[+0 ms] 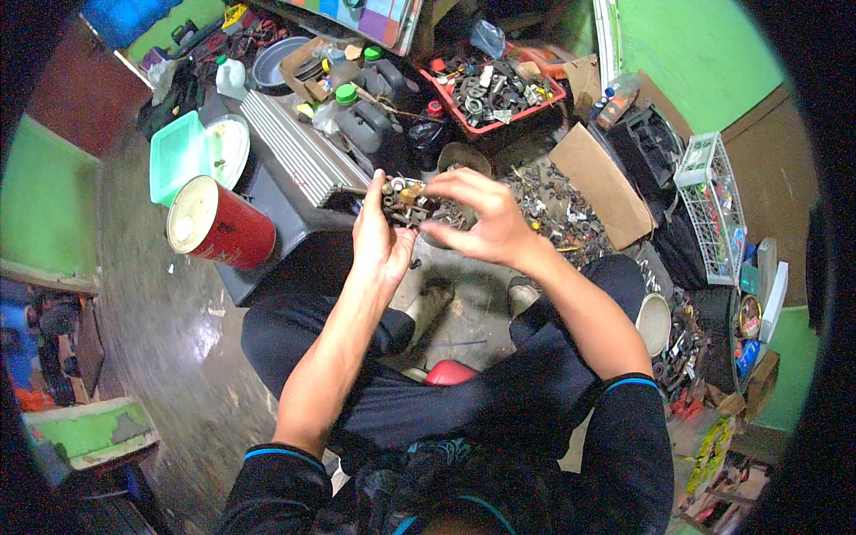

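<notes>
My left hand [380, 241] is turned palm up, its thumb raised on the left side. A heap of small metal parts [406, 203], some rusty and some brassy, rests in it and covers most of its fingers. Just to the right, my right hand [481, 214] hovers with thumb and fingers curved and apart, nothing visible between them. Beyond it, many loose screws and metal bits [548, 201] are spread over the ground. A round shallow bowl [464, 159] sits past my hands.
A red can [223, 223] and a turquoise plastic tub [178, 156] stand on a dark surface at left. Ahead are dark jugs [366, 129] and a red crate [473, 129] of hardware. Cardboard [602, 187] and a white basket [713, 201] stand at right.
</notes>
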Tool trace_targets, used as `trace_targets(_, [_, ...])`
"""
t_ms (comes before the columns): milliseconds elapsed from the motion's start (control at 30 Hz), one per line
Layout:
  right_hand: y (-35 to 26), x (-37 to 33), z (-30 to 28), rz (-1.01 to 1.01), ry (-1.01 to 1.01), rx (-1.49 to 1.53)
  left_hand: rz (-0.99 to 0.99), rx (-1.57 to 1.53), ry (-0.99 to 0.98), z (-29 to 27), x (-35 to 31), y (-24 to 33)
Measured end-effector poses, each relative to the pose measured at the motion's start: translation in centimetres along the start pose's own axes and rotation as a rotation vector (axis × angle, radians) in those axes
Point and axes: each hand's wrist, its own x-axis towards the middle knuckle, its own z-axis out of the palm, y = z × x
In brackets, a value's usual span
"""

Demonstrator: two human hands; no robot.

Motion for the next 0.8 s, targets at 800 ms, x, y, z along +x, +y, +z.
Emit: trace_targets(800, [1.5, -0.3, 1.0, 0.698, 0.204, 0.726, -0.13, -0.094, 0.015, -0.5, 0.3, 0.0])
